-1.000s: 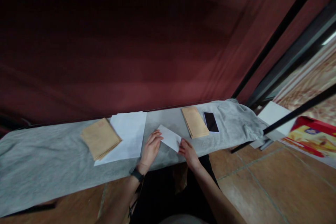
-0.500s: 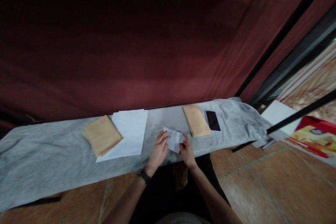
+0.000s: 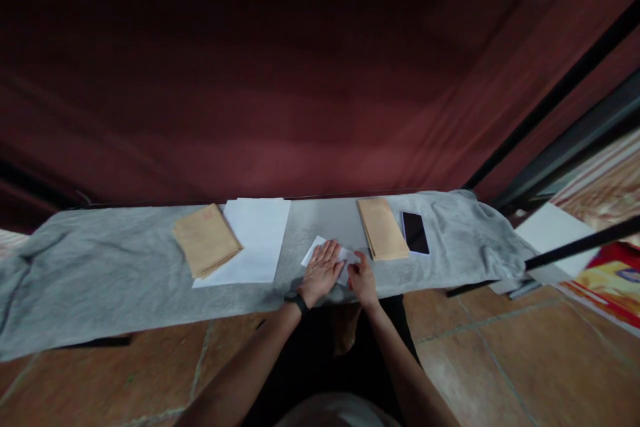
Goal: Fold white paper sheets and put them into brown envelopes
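Observation:
A small folded sheet of white paper [image 3: 346,255] lies on the grey cloth in front of me. My left hand [image 3: 323,271] rests flat across it, fingers stretched out and pointing up and to the right; a dark band circles that wrist. At the paper's right end, my right hand [image 3: 363,280] has its fingers curled and grips the edge. To the right lie brown envelopes [image 3: 383,230] in a stack, close to the right hand. Larger white sheets [image 3: 264,233] lie to the left, partly under another stack of brown envelopes [image 3: 205,240].
A phone [image 3: 415,233] with a dark screen lies beside the right envelope stack. The narrow bench has a grey cloth [image 3: 125,267] over it, wrinkled at both ends. A dark red wall [image 3: 280,113] stands behind. A white box [image 3: 555,233] and a red-yellow package [image 3: 613,280] are at far right.
My left hand has moved from the paper's left edge to lie flat over its middle. The right hand stays at the right end. The view has shifted slightly.

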A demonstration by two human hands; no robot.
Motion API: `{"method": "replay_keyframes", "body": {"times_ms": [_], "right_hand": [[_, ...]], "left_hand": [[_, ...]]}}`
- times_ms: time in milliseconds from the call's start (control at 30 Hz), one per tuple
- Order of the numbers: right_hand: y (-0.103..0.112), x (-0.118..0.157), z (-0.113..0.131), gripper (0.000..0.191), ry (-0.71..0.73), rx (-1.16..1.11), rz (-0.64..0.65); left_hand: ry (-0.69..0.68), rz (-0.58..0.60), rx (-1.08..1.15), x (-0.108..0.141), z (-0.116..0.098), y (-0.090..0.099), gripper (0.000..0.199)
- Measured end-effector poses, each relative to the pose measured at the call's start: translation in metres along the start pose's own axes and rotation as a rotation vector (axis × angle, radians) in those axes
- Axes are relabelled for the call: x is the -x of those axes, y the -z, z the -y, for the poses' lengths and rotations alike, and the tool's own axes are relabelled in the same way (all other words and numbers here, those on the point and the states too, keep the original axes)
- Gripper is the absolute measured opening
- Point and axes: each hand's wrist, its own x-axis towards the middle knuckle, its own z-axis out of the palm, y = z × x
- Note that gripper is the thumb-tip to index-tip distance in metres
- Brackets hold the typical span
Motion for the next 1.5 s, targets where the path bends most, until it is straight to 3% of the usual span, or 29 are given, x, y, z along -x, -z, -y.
{"method": "replay_keyframes", "body": {"times_ms": [267, 500, 700, 867, 1267, 1500], "right_hand": [[0.013, -0.014, 0.001, 0.044, 0.219, 0.403, -0.123], [0.011, 0.000, -0.006, 0.043, 0.397, 0.816, -0.119], [0.007, 0.007, -0.020, 0.052, 0.605, 0.914, -0.086], [0.005, 0.005, -0.024, 0.052, 0.646, 0.941, -0.079], [0.001, 0.008, -0.026, 0.056, 0.620, 0.943, -0.158], [0.002, 0.013, -0.029, 0.058, 0.626, 1.015, -0.203]], "left_hand": [[0.111, -0.050, -0.055, 0.025, 0.021, 0.015, 0.056], [-0.202, 0.020, -0.018, 0.027, 0.014, 0.022, 0.046], [-0.237, 0.052, -0.009, 0.028, 0.013, 0.024, 0.051], [-0.246, 0.033, -0.017, 0.028, 0.014, 0.022, 0.052], [-0.012, -0.008, -0.035, 0.035, 0.017, 0.008, 0.067], [0.217, -0.111, 0.037, 0.042, 0.016, 0.016, 0.053]]}}
